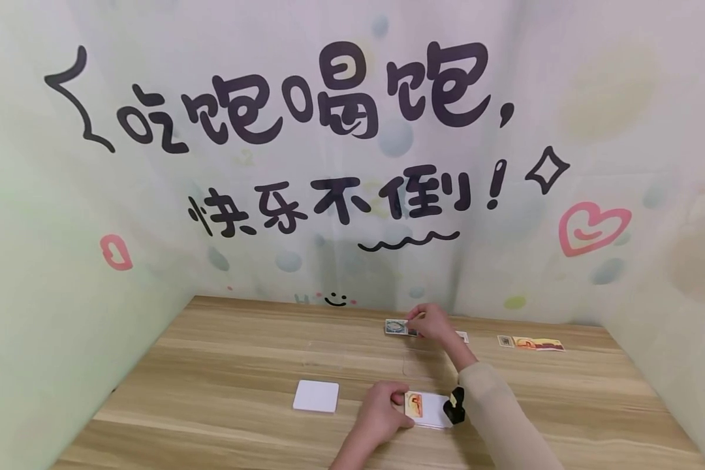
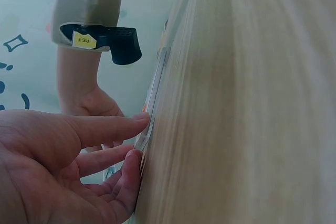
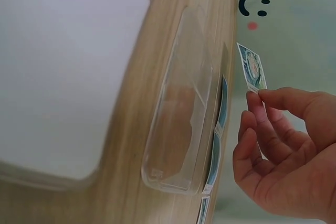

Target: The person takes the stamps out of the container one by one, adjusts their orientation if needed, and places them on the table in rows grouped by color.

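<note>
Pinched the teal stamp [image 3: 252, 68] by one end between thumb and finger of the right hand [image 1: 431, 321], out beyond the left hand [image 1: 380, 414], and held it tilted, apparently clear of the table [image 1: 229, 365]. Gripped the left end of the white case [image 1: 433, 410] with the left hand, close beside the orange stamp [image 1: 414, 405] showing on it. Probably called for a light hold at the very edge, so as not to crease such thin-looking paper or cover its printed face. Needed care, too, not to brush the clear sleeve [image 3: 176, 129] between the two hands, nor to nudge the strip of teal stamps [image 3: 213, 161] near the right hand. Likely asked for a steady left grip, without sliding fingertips onto the orange stamp.
</note>
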The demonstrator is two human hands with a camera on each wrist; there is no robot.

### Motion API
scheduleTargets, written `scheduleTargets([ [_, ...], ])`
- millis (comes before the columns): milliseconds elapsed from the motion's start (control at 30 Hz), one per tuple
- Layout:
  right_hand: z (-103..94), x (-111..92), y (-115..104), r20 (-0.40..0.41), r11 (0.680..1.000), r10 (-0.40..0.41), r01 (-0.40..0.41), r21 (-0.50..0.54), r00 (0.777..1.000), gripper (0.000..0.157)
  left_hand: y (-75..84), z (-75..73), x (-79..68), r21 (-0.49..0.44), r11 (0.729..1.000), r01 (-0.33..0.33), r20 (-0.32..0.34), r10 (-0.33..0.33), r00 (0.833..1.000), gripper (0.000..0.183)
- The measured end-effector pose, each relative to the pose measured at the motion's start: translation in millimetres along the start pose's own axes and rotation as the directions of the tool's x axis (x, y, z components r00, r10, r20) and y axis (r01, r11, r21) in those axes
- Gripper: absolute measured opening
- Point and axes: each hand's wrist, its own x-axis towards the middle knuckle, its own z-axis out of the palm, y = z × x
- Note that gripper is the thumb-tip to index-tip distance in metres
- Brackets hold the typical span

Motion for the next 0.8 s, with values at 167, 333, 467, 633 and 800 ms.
scheduleTargets([
  [167,2.2,2,0,-0.002,1.000,-0.003,0.003,-0.004,1.000,0.008,-0.1,-0.5,0.3,-0.013,1.000,0.005,0.007,-0.005,1.000,0.049],
  [333,5.1,4,1,0.003,1.000,-0.002,0.002,-0.008,1.000,0.009,-0.2,-1.1,1.0,-0.004,1.000,0.009,0.013,-0.009,1.000,0.049],
  [467,7.1,6,0,0.008,1.000,0.004,-0.004,-0.008,1.000,0.009,-0.2,-1.7,0.4,-0.001,1.000,0.016,0.015,-0.016,1.000,0.049],
  [633,9.0,8,-3,0.016,1.000,0.013,-0.013,0.006,1.000,0.009,0.6,-1.6,-0.5,0.000,1.000,0.009,0.010,-0.009,1.000,0.049],
  [800,12.0,11,-5,0.006,1.000,0.019,-0.019,0.010,1.000,0.009,1.6,-1.5,-0.4,0.011,1.000,0.013,0.008,-0.013,1.000,0.049],
])
